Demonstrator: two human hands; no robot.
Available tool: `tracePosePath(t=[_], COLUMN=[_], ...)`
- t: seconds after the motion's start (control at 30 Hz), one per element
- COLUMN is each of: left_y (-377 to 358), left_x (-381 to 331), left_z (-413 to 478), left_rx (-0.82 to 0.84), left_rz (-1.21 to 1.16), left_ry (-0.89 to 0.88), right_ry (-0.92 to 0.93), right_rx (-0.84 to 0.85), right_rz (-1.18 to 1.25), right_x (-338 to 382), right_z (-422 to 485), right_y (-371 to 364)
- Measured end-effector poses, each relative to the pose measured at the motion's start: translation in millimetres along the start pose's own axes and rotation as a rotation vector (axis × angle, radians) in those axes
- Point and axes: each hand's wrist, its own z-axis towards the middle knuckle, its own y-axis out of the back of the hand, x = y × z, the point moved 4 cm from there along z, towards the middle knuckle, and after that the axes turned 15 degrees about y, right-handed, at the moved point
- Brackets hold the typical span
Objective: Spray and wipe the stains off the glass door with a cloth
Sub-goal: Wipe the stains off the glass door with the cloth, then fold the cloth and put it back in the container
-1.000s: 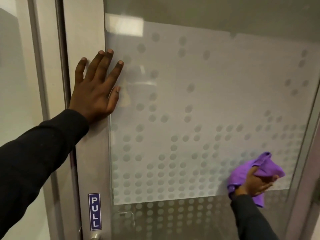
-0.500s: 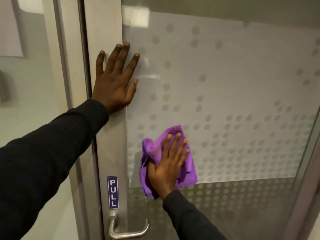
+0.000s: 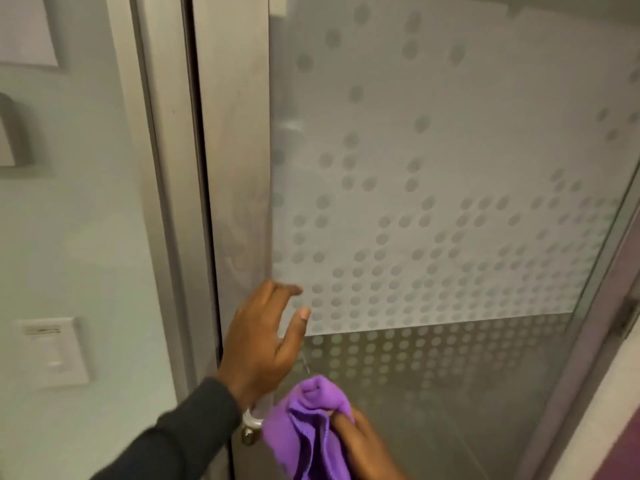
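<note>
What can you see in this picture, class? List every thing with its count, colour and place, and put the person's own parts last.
frosted glass door panel with dot pattern: one, white-grey, centre and right
brushed metal door frame: one, silver, left of the glass
metal door handle: one, silver, low on the frame, mostly hidden
purple microfibre cloth: one, bunched, bottom centre, by the glass
white wall switch plate: one, on the pale wall at left
white paper notice: one, top left, partly cut off
black sleeve: one, on the left forearm
left hand: open, at the frame's edge
right hand: grips the cloth
</note>
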Motion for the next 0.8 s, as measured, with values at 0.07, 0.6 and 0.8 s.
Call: tracePosePath(t=[0.07, 0.6, 0.8], left_y=[-18, -96, -57], left_x=[19, -47, -107], left_z=[-34, -222, -254], left_rx=[0.077, 1.035, 1.089], left_rz=[-0.157, -0.859, -0.889], left_ry=[0.19, 1.158, 1.011], right_ry=[-0.172, -0.265, -0.214], right_rx=[-0.169, -0.59, -0.661], right_rz=[0.217, 0.472, 0.343], right_x=[-27, -5, 33], right_z=[-15, -141, -218], right_y=[-1, -1, -6])
